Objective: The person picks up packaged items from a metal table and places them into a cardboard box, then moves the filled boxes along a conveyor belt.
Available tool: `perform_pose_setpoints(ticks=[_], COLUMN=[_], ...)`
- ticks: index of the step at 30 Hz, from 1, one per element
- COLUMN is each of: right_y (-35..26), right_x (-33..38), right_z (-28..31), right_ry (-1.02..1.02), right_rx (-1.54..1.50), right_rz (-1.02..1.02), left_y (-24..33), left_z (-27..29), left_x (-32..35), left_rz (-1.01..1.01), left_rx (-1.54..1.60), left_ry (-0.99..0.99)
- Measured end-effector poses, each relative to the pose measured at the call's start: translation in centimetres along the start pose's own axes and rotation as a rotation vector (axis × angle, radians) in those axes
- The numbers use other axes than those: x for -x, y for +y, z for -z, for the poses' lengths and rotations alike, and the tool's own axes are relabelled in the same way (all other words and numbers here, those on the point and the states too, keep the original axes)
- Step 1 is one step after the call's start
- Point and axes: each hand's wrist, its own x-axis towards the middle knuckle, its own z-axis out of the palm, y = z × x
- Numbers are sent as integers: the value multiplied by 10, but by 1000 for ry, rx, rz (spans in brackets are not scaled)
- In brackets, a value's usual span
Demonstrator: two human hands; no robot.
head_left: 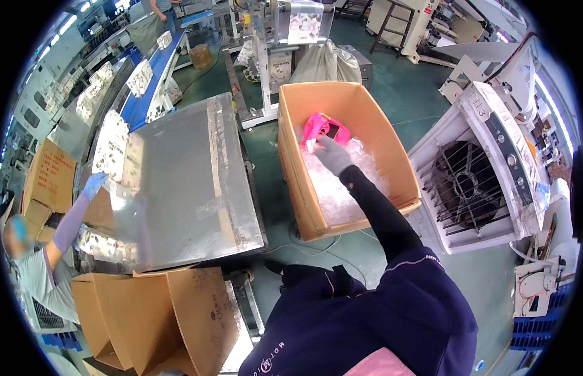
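Observation:
My right hand (333, 157), in a pale grey glove, reaches down into a large open cardboard box (293, 182). Its fingers meet a bright pink, soft-looking item (314, 127) with a dark patch on it, perhaps a bag or a cloth. Whether the fingers grip it or only touch it is unclear. Crumpled clear plastic film (348, 194) fills the bottom of the box around the pink item. My left hand is out of view.
Left of the box stands a metal-topped table (179, 182). Across it, a co-worker's blue-gloved hand (95, 183) touches a white printed pack (111, 145). Open cartons (204, 313) stand near left, a blue conveyor (138, 106) beyond. A white fan unit (498, 135) stands at right.

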Motion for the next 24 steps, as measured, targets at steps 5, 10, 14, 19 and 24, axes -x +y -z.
perform_pose_setpoints(ticks=[5, 10, 14, 19, 24], right_y=[93, 108, 129, 126, 165], right_x=[20, -14, -69, -171, -200], right_z=[3, -48, -86, -169, -212], right_ry=[-240, -355, -354, -127, -722], right_rx=[395, 432, 568, 271, 287], right_rz=[-209, -122, 93, 55, -188], left_y=[-1, -48, -14, -23, -10], left_z=[6, -34, 27, 67, 92], left_x=[8, -18, -13, -18, -21], left_rz=[-174, 73, -33, -132, -64], left_rx=[-251, 55, 156, 29, 194], left_ry=[-80, -119, -508, -351, -370])
